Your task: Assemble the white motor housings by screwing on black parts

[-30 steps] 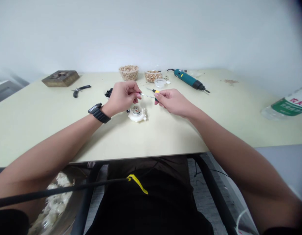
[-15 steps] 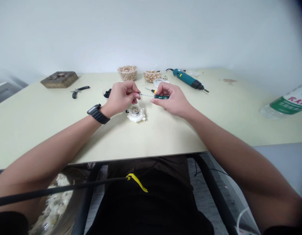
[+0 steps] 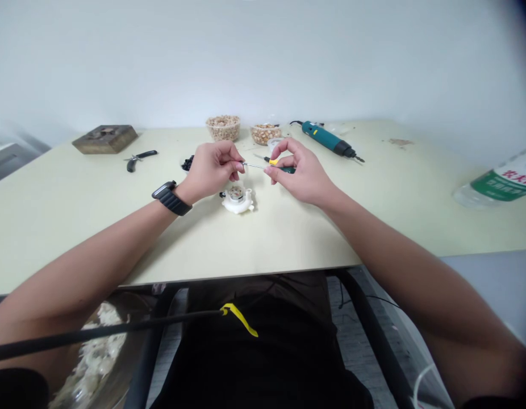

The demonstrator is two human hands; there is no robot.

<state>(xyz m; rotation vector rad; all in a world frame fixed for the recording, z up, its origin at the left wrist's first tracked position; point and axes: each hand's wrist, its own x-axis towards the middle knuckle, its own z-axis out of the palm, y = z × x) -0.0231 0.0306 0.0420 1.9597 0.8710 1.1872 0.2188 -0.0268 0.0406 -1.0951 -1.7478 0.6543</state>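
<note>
A screwdriver (image 3: 287, 170) with a dark green handle lies level in my right hand (image 3: 303, 173), its thin shaft pointing left. The thumb and fingers close on the front of the handle, with the index finger arched above it. My left hand (image 3: 217, 168), with a black watch on the wrist, pinches at the shaft's tip; whatever small part sits between those fingertips is too small to make out. Just below the hands, a white plastic piece (image 3: 237, 199) with a round centre holding small coloured bits rests on the table.
Behind stand tubs of pale beads (image 3: 222, 129) and orange-brown pieces (image 3: 265, 134). A teal rotary tool (image 3: 326, 139) lies back right, a plastic bottle (image 3: 501, 179) far right. Pliers (image 3: 139, 159) and a wooden block (image 3: 104, 140) are left. Black pieces (image 3: 187, 163) sit beside my left hand.
My right hand's fingers have shifted on the screwdriver handle, the index finger now lifted and more arched. The left hand keeps its pinch in the same spot.
</note>
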